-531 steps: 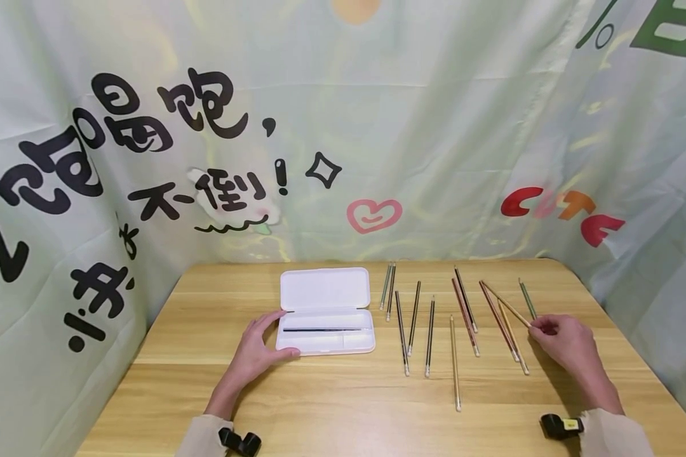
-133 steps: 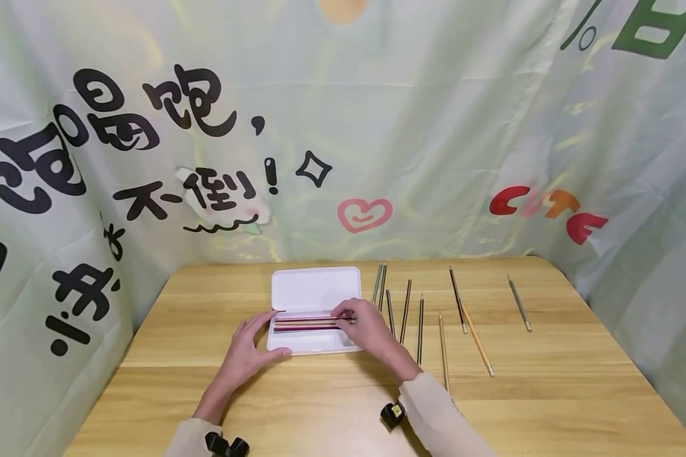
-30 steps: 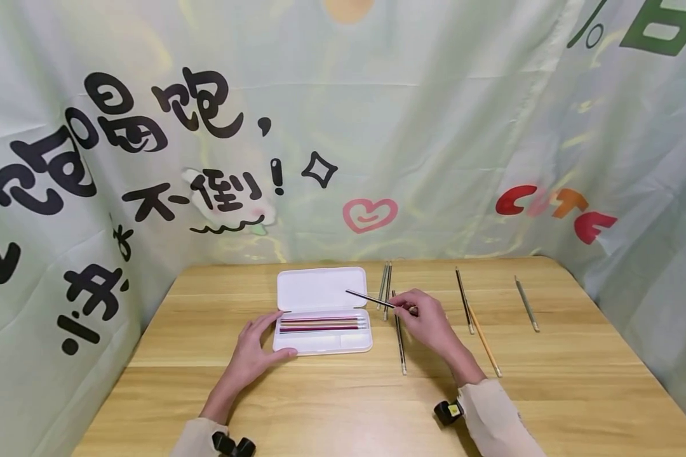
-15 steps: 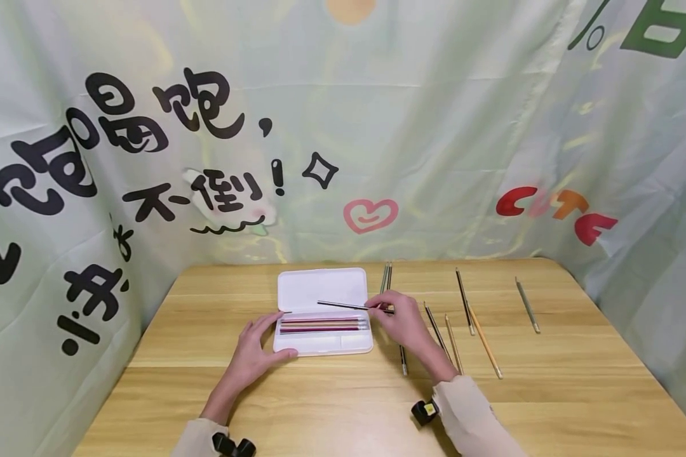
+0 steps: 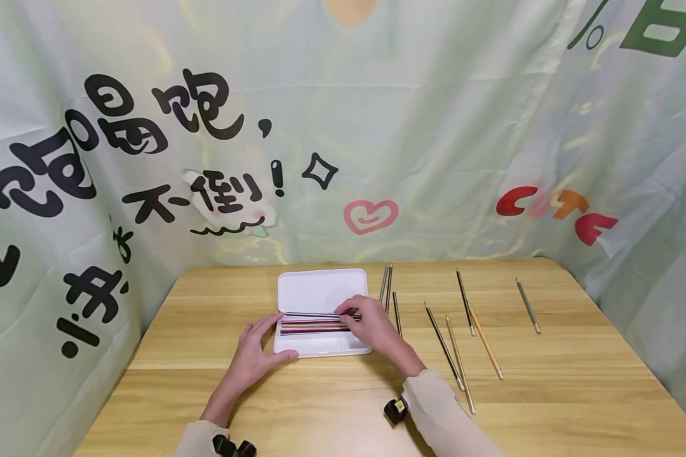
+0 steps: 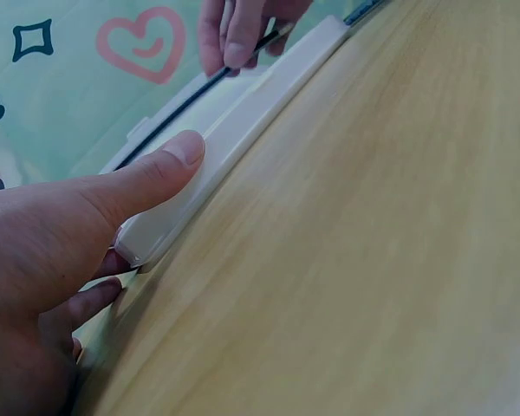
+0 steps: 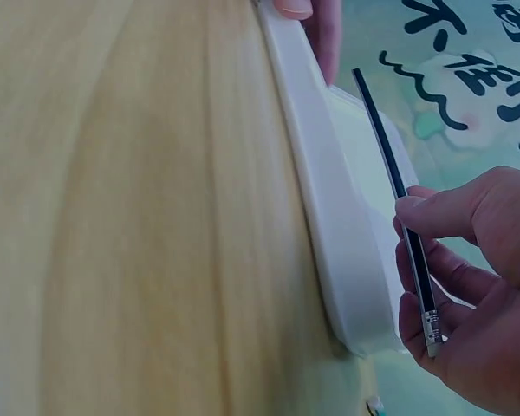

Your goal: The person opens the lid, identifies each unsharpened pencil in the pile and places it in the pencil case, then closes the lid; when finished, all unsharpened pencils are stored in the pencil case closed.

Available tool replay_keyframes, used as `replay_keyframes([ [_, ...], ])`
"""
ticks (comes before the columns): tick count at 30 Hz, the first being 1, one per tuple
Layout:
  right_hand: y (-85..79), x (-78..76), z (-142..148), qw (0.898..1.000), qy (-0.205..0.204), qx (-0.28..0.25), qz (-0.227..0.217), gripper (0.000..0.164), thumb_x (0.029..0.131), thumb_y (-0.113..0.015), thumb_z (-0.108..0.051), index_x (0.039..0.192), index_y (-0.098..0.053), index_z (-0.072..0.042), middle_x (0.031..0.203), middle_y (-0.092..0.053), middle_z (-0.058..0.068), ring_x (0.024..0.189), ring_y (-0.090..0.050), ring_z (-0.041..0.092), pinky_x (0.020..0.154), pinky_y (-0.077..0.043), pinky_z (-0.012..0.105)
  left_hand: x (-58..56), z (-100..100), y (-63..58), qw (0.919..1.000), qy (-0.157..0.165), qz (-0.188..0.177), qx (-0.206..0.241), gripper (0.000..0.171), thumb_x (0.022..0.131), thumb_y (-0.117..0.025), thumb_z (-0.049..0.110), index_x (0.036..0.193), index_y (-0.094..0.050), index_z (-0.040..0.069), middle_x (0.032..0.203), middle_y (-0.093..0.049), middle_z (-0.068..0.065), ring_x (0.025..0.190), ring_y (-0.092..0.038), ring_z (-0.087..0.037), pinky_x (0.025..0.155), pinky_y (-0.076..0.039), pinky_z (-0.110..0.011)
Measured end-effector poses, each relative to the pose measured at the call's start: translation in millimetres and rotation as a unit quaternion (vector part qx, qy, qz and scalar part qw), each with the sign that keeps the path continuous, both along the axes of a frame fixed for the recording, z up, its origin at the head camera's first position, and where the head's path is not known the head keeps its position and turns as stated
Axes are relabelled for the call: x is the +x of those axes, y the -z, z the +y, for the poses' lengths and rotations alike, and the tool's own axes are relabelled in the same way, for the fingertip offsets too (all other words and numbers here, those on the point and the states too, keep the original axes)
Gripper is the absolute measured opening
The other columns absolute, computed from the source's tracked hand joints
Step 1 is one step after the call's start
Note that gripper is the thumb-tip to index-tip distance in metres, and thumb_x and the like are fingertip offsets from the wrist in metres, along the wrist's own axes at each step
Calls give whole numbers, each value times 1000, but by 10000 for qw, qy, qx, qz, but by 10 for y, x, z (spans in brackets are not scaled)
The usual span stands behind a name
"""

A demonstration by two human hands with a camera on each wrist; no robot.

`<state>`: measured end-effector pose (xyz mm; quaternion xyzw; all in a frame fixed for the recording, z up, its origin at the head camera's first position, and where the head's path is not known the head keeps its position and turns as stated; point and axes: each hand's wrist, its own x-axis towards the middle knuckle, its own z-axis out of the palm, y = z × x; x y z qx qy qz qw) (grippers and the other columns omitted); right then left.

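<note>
A white pencil case (image 5: 322,291) lies with its lid folded back in the head view. Several pencils (image 5: 309,327) in dark red and tan rest in its long compartment. My left hand (image 5: 254,348) holds the case's left end, thumb at the front rim and fingers toward the hinge side. My right hand (image 5: 371,324) pinches a black pencil (image 5: 314,315) over the rear part of the case, roughly level with the hinge. In the right wrist view, the black pencil (image 7: 386,143) shows its white eraser end near the palm, thumb and fingers on its shaft.
Right of the case lie green and black pencils (image 5: 389,282) and another black pencil (image 5: 397,311). Further right are a black pencil (image 5: 444,346), a tan pencil (image 5: 460,365), an orange pencil (image 5: 486,343) and a grey-green pencil (image 5: 528,306). A printed curtain (image 5: 434,158) stands behind the table.
Since earlier, several pencils have gone from the table into the case. Over the last second my right hand has carried the black pencil left, over the case. My left hand stays in place.
</note>
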<state>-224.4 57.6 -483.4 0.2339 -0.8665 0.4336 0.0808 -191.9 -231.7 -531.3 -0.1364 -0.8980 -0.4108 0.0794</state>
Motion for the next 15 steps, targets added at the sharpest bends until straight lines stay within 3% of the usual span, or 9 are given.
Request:
replay_keyframes([
  [6, 35, -7, -112, 9989, -10, 468, -63, 11, 91, -74, 3, 95, -79, -5, 99, -74, 6, 94, -70, 22, 81, -60, 34, -2, 4, -22, 10000, 6, -27, -12, 91, 73, -93, 45, 148, -55, 10, 146, -56, -15, 138, -47, -38, 122, -13, -61],
  [15, 32, 30, -220, 9942, 15, 1061, 163, 8, 90, -76, -1, 91, -80, -8, 90, -73, 4, 89, -63, 21, 82, -55, 38, -1, 0, -15, 9999, -24, -107, -81, 92, 73, -92, 48, 148, -54, 11, 146, -56, -14, 138, -47, -37, 123, -13, -60],
])
